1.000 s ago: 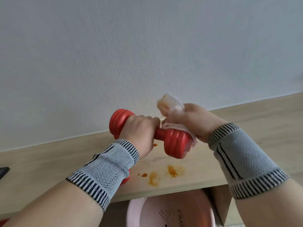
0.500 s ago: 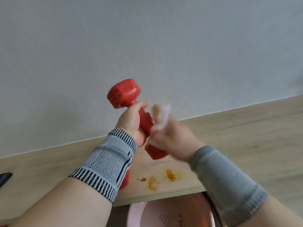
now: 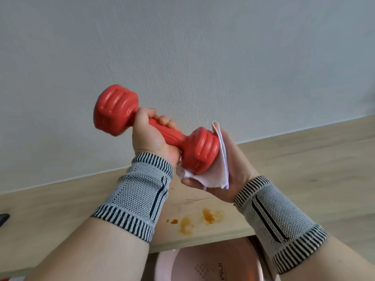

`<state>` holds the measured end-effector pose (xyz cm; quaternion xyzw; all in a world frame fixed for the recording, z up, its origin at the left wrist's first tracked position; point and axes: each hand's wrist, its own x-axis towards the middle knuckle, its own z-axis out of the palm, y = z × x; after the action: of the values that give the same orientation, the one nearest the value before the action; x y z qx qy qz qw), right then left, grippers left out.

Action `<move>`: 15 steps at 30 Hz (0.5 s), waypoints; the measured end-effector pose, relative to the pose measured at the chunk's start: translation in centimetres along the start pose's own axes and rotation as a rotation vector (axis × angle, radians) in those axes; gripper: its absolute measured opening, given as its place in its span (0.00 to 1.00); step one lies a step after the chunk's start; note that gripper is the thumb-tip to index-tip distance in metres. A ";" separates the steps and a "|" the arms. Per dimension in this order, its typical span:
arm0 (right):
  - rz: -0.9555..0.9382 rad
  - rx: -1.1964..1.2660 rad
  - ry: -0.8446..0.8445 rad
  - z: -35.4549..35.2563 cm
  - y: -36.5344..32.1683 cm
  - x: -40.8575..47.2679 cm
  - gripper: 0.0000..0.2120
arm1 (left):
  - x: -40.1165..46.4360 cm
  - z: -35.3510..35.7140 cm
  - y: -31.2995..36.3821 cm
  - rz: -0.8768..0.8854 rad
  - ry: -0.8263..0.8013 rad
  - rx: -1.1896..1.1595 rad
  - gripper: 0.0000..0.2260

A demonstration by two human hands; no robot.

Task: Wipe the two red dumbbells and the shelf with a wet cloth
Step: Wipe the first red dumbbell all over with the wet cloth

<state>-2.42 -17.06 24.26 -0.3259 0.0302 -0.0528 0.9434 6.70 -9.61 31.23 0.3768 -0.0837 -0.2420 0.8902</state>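
Both hands meet one red dumbbell (image 3: 162,130): left hand (image 3: 151,138) grips its handle, right hand (image 3: 227,169) cups a cloth (image 3: 215,177) under its lower head.

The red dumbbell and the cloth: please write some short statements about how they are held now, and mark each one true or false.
1. The left hand grips the red dumbbell by its middle bar. True.
2. The dumbbell lies flat on the shelf. False: it is held up in the air above the shelf, tilted.
3. The right hand presses the white cloth against the dumbbell's lower end. True.
4. The shelf is clean. False: orange stains are near its front edge.
5. The cloth covers the dumbbell's upper end. False: that end is bare.
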 end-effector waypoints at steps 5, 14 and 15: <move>-0.435 -0.057 0.324 1.1 0.4 1.0 0.17 | 0.0 -0.8 -1.1 -0.025 0.124 0.021 0.05; -1.057 -1.085 0.566 -0.4 0.0 1.2 0.16 | -1.1 0.0 -1.4 -0.205 0.154 -0.119 0.12; -1.051 -1.002 0.511 -0.1 0.0 0.9 0.14 | -0.9 0.0 -1.1 -0.233 0.144 -0.125 0.11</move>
<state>-1.56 -17.22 24.20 -0.6637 0.1087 -0.5477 0.4977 5.49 -9.86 30.46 0.3443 0.0399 -0.3210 0.8814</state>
